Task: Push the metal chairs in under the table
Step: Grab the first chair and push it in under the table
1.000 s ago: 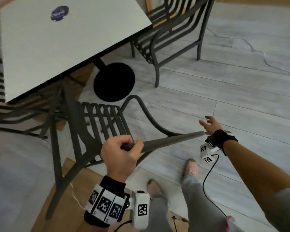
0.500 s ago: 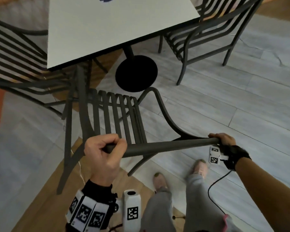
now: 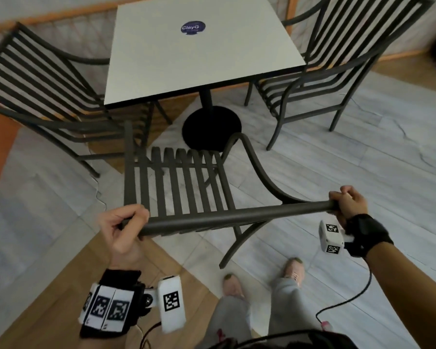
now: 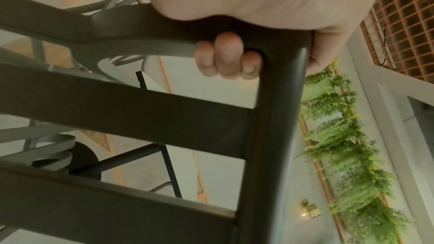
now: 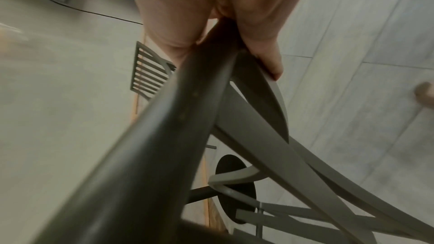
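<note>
A dark slatted metal chair (image 3: 181, 187) stands in front of me, facing the white square table (image 3: 202, 51), its seat short of the table's near edge. My left hand (image 3: 122, 227) grips the left end of its top back rail (image 3: 237, 216); in the left wrist view its fingers (image 4: 226, 57) curl round the rail at the corner post. My right hand (image 3: 347, 204) grips the rail's right end, thumb and fingers (image 5: 265, 51) wrapped round it. Two more metal chairs flank the table: one on the left (image 3: 43, 89), one on the right (image 3: 320, 71).
The table stands on a black post with a round black base (image 3: 212, 128) just ahead of the chair's seat. My feet (image 3: 293, 269) are on grey floor tiles behind the chair. A wood-toned floor strip lies at lower left. Green plants (image 4: 347, 151) line a wall.
My right hand, open and apart from the chair a second ago, has taken hold of the rail's right end. The chair now faces the table squarely; my view has swung round.
</note>
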The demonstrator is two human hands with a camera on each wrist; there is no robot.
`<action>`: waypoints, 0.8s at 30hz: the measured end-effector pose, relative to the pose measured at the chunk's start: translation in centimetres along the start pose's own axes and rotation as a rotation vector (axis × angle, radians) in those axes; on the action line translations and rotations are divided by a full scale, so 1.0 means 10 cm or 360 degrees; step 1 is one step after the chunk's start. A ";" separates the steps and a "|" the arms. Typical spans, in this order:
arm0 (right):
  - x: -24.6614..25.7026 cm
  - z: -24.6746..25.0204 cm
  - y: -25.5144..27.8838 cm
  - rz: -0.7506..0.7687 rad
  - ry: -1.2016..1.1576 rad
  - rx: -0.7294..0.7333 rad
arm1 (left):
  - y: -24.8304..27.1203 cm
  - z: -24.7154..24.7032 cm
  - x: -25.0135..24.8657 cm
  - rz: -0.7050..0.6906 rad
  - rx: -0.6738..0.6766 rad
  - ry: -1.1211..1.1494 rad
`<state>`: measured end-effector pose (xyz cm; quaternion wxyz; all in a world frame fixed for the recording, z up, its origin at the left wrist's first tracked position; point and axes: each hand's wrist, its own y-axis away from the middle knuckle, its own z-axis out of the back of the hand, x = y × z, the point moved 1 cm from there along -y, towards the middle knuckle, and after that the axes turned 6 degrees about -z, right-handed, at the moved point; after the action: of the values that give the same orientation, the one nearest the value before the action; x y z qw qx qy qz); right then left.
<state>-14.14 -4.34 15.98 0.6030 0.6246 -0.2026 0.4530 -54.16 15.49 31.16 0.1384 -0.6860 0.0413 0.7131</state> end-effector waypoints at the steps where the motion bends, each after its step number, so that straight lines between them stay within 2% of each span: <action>1: 0.03 0.06 0.04 0.0025 -0.0015 0.0001 | 0.00 0.04 0.06 -0.0060 -0.0024 0.0028; 3: 0.08 0.15 0.13 0.0083 -0.0066 0.0002 | 0.01 0.11 0.14 -0.0272 -0.0083 0.0134; 6: 0.18 0.20 0.29 0.0203 -0.0108 0.0015 | -0.01 0.29 0.36 -0.0324 -0.0102 0.0234; 12: 0.43 -0.06 0.51 0.0455 0.0041 0.0152 | -0.13 0.43 0.79 0.0174 -0.0365 0.0471; 14: 0.45 -0.17 0.53 0.0498 0.0090 0.0181 | -0.10 0.48 0.92 0.0278 -0.0426 0.0366; 16: 0.44 -0.24 0.56 0.0525 0.0155 0.0206 | 0.00 0.48 0.99 0.0378 -0.0332 0.0155; 18: 0.39 -0.26 0.56 0.0540 0.0217 0.0219 | 0.08 0.54 1.09 0.0503 -0.0364 0.0101; 21: 0.22 -0.23 0.61 0.0537 0.0255 0.0247 | 0.09 0.74 1.30 0.0544 -0.0468 0.0192; 24: -0.01 -0.22 0.73 0.0506 0.0310 0.0282 | 0.12 0.88 1.46 0.0635 -0.0475 0.0293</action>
<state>-20.73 -3.71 19.74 0.4835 0.5886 -0.1988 0.6166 -63.23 18.57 17.08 -0.1120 -0.7392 0.0824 0.6590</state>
